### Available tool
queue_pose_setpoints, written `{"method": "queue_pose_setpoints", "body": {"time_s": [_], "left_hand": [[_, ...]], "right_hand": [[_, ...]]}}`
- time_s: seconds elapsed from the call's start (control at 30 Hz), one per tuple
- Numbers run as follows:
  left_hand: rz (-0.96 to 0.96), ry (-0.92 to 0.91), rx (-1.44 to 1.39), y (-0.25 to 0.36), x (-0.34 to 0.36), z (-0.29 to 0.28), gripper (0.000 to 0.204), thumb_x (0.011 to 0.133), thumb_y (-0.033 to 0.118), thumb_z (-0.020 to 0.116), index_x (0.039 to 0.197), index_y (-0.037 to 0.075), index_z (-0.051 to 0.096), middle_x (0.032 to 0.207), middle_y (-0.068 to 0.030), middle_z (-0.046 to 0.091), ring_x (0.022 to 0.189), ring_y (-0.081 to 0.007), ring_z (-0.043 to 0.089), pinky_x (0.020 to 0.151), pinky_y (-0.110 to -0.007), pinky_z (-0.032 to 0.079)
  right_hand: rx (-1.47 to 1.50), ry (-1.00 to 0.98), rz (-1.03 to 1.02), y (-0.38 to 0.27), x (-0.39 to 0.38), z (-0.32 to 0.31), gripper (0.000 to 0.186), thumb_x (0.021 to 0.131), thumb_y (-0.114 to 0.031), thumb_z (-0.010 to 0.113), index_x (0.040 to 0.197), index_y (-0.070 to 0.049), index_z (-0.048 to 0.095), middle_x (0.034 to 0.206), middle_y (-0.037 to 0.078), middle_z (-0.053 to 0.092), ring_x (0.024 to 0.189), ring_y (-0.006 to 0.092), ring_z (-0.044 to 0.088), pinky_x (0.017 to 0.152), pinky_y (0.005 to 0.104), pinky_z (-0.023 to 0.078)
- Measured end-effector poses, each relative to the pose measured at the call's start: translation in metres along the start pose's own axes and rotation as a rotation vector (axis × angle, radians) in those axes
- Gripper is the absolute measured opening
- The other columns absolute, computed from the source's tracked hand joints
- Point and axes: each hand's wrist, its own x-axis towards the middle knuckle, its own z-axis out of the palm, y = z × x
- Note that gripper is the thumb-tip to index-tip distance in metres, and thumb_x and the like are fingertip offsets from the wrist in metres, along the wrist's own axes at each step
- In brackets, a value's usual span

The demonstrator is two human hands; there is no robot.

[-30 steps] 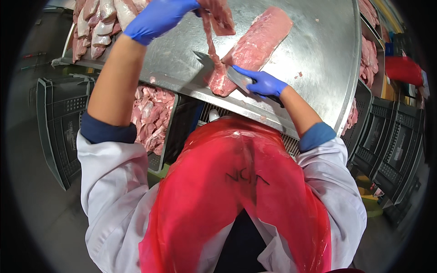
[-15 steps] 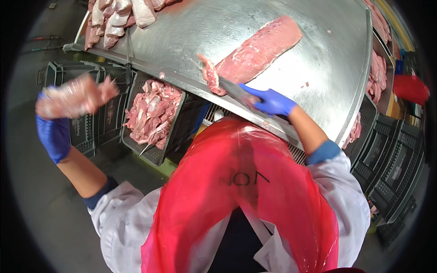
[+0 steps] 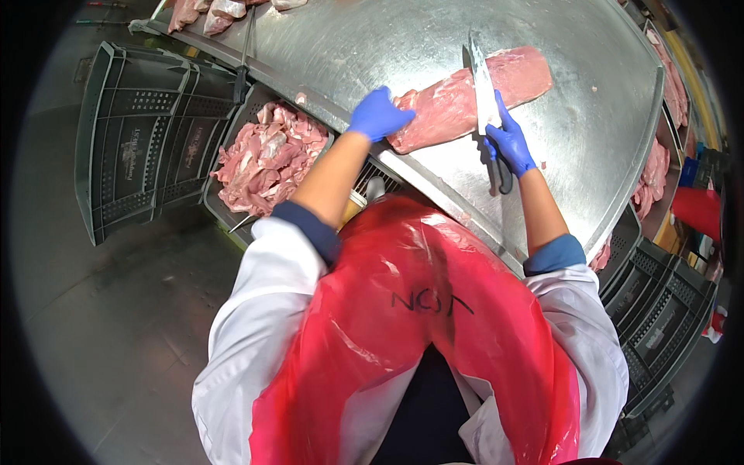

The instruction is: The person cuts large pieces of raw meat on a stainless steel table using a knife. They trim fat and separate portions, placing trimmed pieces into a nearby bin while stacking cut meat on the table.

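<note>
Our right hand is closed around a knife that crosses over the slab of meat, which lies on the metal table just beyond that grip. Our left hand meets the slab's left end (whether it pinches there, we cannot tell).

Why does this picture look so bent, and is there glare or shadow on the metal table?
Head view: the metal table and grey crate show bowed edges, and the corners go black, fitting a wide fisheye lens; head view: pale glare on the metal near the slab of meat; head view: dark shadow alongside the knife.
</note>
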Motion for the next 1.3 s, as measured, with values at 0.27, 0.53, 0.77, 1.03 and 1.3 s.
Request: {"method": "queue_pose_setpoints", "body": {"time_s": [0.27, 0.53, 0.77, 1.03, 1.3], "left_hand": [[0.616, 0.163, -0.296, -0.069, -0.038, -0.015, 0.008, 0.084, 0.006, 0.058, 0.090, 0.000, 0.056, 0.089, -0.0111, 0.057, 0.083, -0.0222, 0.057, 0.078, -0.036, 0.047], [0.447, 0.089, -0.688, -0.026, -0.085, -0.086, 0.014, 0.082, 0.000, 0.060, 0.096, 0.000, 0.061, 0.095, -0.0092, 0.061, 0.091, -0.0203, 0.059, 0.078, -0.033, 0.047], [0.168, 0.268, -0.671, -0.137, -0.147, -0.178, 0.020, 0.080, -0.007, 0.056, 0.099, 0.000, 0.059, 0.099, -0.0038, 0.056, 0.094, -0.0165, 0.055, 0.087, -0.031, 0.046], [0.234, 0.276, 0.026, -0.107, -0.090, -0.064, 0.075, 0.075, 0.021, 0.078, 0.140, -0.001, 0.046, 0.140, -0.0240, 0.047, 0.133, -0.0399, 0.044, 0.113, -0.046, 0.034], [0.784, 0.193, 0.603, 0.018, 0.038, 0.016, 0.070, 0.085, 0.019, 0.061, 0.151, 0.016, 0.040, 0.157, -0.0189, 0.035, 0.143, -0.0393, 0.035, 0.116, -0.053, 0.027]], "right_hand": [[-0.355, -0.156, -0.347, -0.015, 0.017, 0.091, 0.073, 0.091, -0.013, 0.056, 0.158, -0.028, 0.029, 0.122, 0.026, 0.065, 0.098, 0.0207, 0.067, 0.084, 0.0350, 0.053], [-0.788, -0.861, -0.259, -0.059, -0.031, 0.030, 0.062, 0.099, -0.018, 0.049, 0.156, -0.035, 0.031, 0.126, 0.016, 0.066, 0.107, 0.0312, 0.067, 0.094, 0.0381, 0.050], [-0.218, -0.716, -0.111, -0.042, -0.001, 0.064, 0.073, 0.091, -0.023, 0.060, 0.157, -0.033, 0.030, 0.083, 0.009, 0.068, 0.067, 0.0146, 0.062, 0.063, 0.0348, 0.053], [-0.888, -0.009, -0.208, -0.081, 0.130, -0.083, 0.077, 0.087, -0.034, 0.063, 0.155, -0.041, 0.027, 0.112, 0.017, 0.071, 0.096, 0.0324, 0.070, 0.088, 0.0410, 0.054], [-0.966, 0.173, -0.148, -0.037, 0.112, -0.111, 0.073, 0.092, -0.037, 0.058, 0.156, -0.044, 0.023, 0.120, 0.019, 0.069, 0.107, 0.0398, 0.067, 0.093, 0.0429, 0.052]]}}
